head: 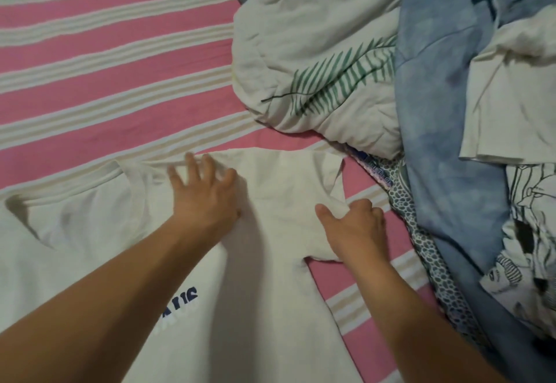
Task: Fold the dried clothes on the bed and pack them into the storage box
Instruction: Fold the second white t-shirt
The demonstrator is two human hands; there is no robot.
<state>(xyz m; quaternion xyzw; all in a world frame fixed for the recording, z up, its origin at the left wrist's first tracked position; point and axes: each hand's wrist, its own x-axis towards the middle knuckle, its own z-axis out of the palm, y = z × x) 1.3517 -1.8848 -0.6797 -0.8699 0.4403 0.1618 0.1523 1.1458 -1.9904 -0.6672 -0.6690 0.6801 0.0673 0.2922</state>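
At about 1 o'clock from the hands lies a crumpled white quilt with green fern leaves (316, 60), and at 3 o'clock a blue cloth (445, 105) is heaped over other laundry: a white garment (511, 93) on top of it and a black-and-white cartoon-print piece (529, 232) below. A spotted fabric (421, 226) comes out from under the blue cloth, just beside the right hand. All of this lies on the pink bedsheet with white stripes (105, 66). No storage box is visible.

The white T-shirt (270, 277) is spread flat on the sheet, its neckline at 9 o'clock and its sleeve (301, 178) pointing to 12 o'clock. The left hand (204, 193) has its fingers straight and spread, pressing on the shoulder part. The right hand (355, 226) pinches the lower edge of the sleeve between thumb and curled fingers.
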